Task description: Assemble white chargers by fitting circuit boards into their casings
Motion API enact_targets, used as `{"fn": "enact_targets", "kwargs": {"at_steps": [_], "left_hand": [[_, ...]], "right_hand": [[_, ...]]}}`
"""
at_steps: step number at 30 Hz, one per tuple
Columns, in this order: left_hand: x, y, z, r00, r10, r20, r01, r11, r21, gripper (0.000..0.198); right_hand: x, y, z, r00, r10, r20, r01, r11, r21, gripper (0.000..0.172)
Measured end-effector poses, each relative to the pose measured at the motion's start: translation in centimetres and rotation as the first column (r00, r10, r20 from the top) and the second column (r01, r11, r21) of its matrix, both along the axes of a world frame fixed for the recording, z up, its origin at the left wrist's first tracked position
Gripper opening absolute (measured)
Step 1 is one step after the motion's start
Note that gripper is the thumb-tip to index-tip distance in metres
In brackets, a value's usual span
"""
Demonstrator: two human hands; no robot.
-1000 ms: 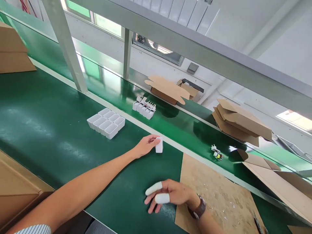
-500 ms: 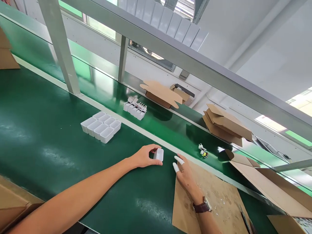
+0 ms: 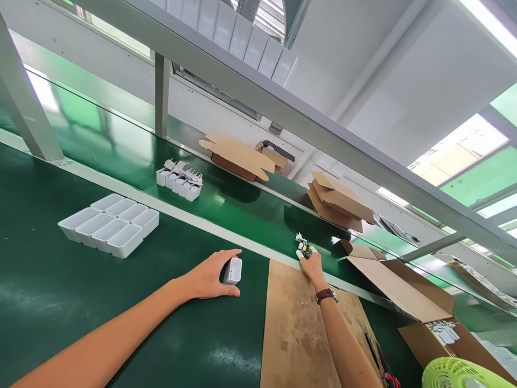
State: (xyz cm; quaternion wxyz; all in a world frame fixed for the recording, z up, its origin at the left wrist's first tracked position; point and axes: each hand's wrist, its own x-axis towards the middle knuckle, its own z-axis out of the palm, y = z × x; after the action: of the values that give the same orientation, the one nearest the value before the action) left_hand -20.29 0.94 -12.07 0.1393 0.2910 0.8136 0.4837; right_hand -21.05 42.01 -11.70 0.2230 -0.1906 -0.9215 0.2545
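Note:
My left hand (image 3: 208, 277) rests on the green tabletop with thumb and index finger spread around a small white plastic case (image 3: 235, 271). The case stands with its open end up, and a gap shows between it and the thumb. My right hand (image 3: 313, 267), with white finger covers and a watch at the wrist, reaches over the pale strip. Its thumb and fingertip close on a small circuit board (image 3: 305, 248) with a yellow part. A white plug piece (image 3: 299, 237) lies against the board's far side.
A block of white cases (image 3: 109, 229) stands at left. Beyond the strip sits another row of cases with plug pieces (image 3: 180, 180). A brown board (image 3: 291, 323) lies below my right arm, with pliers (image 3: 375, 350) on it. Cardboard boxes (image 3: 404, 285) and a green fan (image 3: 464, 374) are at right.
My right hand has moved forward from the brown board to the circuit board and closed on it. My left fingers have spread away from the white case. The view has shifted right.

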Motion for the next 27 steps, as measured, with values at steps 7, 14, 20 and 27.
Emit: {"fn": "enact_targets", "kwargs": {"at_steps": [7, 14, 20, 27], "left_hand": [[-0.3, -0.1, -0.1, 0.999, 0.006, 0.039, -0.008, 0.999, 0.036, 0.094], [-0.5, -0.1, 0.1, 0.996, 0.063, 0.063, -0.067, 0.996, 0.055, 0.086], [-0.4, 0.1, 0.4, 0.990, 0.123, 0.063, -0.128, 0.989, 0.069, 0.081], [0.1, 0.1, 0.5, 0.990, 0.141, -0.012, -0.140, 0.988, 0.062, 0.077]], "right_hand": [[-2.5, -0.6, 0.9, 0.999, -0.013, -0.040, 0.007, 0.990, -0.139, 0.049], [2.6, -6.5, 3.3, 0.947, 0.320, -0.024, -0.308, 0.884, -0.352, 0.060], [7.9, -12.2, 4.8, 0.615, 0.788, 0.047, -0.710, 0.578, -0.402, 0.051], [10.0, -14.4, 3.8, 0.753, 0.635, 0.172, -0.621, 0.773, -0.134, 0.050]]}}
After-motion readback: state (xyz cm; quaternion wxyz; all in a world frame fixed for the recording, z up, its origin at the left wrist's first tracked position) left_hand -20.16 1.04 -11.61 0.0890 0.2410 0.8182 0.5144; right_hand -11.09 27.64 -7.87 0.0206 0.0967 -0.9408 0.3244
